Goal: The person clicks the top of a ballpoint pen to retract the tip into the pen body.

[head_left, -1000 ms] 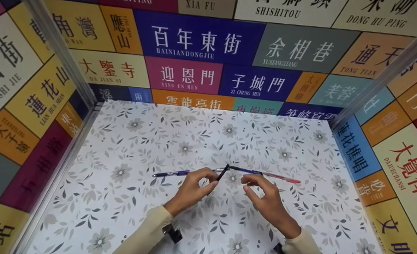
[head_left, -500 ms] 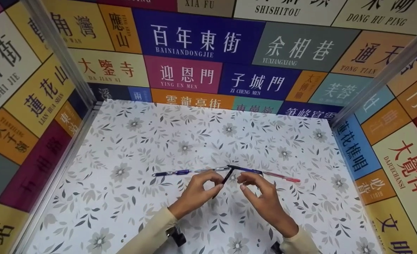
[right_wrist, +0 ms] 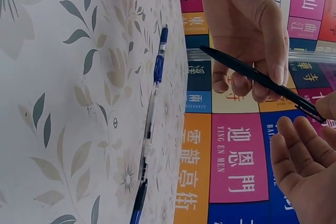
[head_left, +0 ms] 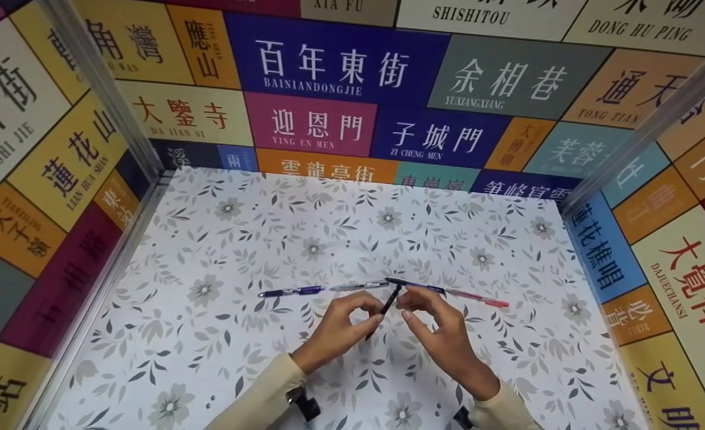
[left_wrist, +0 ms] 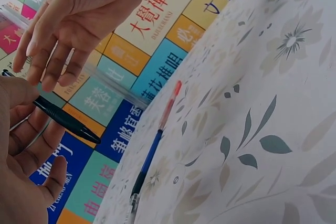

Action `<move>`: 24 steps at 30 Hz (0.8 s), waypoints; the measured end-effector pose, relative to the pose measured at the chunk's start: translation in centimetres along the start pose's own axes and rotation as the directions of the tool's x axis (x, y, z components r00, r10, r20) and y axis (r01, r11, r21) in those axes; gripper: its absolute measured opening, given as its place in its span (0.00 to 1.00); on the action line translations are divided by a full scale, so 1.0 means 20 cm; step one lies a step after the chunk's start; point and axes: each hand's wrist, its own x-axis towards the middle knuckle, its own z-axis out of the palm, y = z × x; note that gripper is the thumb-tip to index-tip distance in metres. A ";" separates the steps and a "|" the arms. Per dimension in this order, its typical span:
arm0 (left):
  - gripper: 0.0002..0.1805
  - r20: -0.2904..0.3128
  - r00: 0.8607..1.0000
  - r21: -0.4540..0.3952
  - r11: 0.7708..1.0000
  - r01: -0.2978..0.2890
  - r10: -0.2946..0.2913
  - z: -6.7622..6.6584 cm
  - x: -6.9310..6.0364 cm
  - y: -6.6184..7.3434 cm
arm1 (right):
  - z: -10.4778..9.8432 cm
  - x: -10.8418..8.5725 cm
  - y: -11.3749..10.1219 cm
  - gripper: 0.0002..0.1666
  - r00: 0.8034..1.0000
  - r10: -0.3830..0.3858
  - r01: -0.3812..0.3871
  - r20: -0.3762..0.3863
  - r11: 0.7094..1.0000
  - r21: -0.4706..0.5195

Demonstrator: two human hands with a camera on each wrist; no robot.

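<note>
A black pen [head_left: 388, 307] is pinched between the thumb and fingers of my left hand [head_left: 343, 322], raised off the table and tilted. In the left wrist view, the pen [left_wrist: 68, 119] has its tapered end pointing away from the palm. My right hand [head_left: 445, 328] is close beside the pen's upper end, its fingers loosely bent. The right wrist view shows the pen's clip end [right_wrist: 310, 109] near the right thumb and fingers [right_wrist: 299, 140]; contact cannot be made out. Behind the hands lie a blue pen [head_left: 292, 291], a clear pen [head_left: 358, 286], a dark blue pen [head_left: 421, 286] and a red pen [head_left: 480, 298].
The lying pens form a shallow arched row on the floral white tabletop [head_left: 268, 239]. Panels printed with place names [head_left: 337, 65] enclose the table at the back and both sides. Clear corner strips [head_left: 104, 89] join the panels.
My left hand has moved slightly right with the black pen, bringing it nearer the right hand. The right hand has shifted slightly left. The lying pens have stayed put.
</note>
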 end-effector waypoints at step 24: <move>0.06 -0.021 1.000 -0.052 0.999 0.013 -0.014 0.10 -0.01 -0.02 | 0.02 0.00 0.00 0.40 0.999 -0.032 0.033 -0.019 0.996 0.078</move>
